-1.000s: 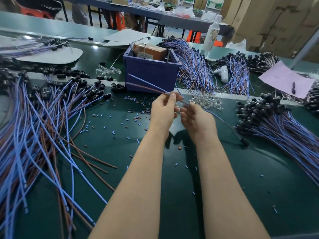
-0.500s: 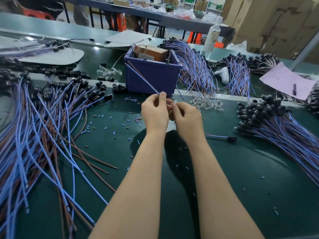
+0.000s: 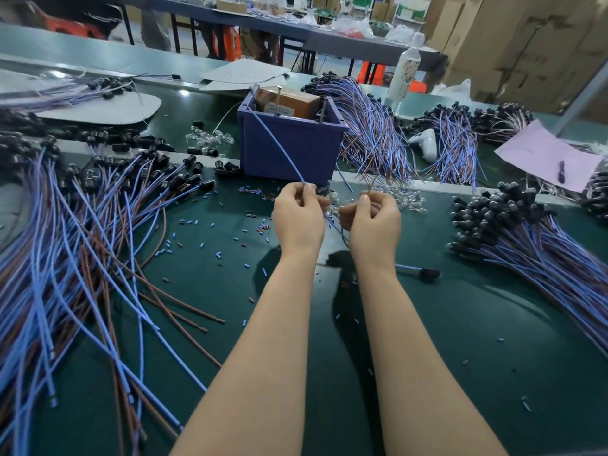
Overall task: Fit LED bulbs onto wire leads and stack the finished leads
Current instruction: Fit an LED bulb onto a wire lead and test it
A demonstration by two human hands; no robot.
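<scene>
Over the green worktable [image 3: 460,324], the left hand [image 3: 297,215] pinches a blue wire [image 3: 279,149]; the right hand [image 3: 371,222], fingers curled, pinches a thin wire end [image 3: 371,185].

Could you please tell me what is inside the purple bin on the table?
A brown box with a white label sits in the purple bin, with thin metal rods sticking up. Its walls hide anything beneath.

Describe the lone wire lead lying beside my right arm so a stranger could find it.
On the green mat, between the right forearm and the heap of capped leads at right, lies one lead. It alone lies apart, its black cap pointing right.
</scene>
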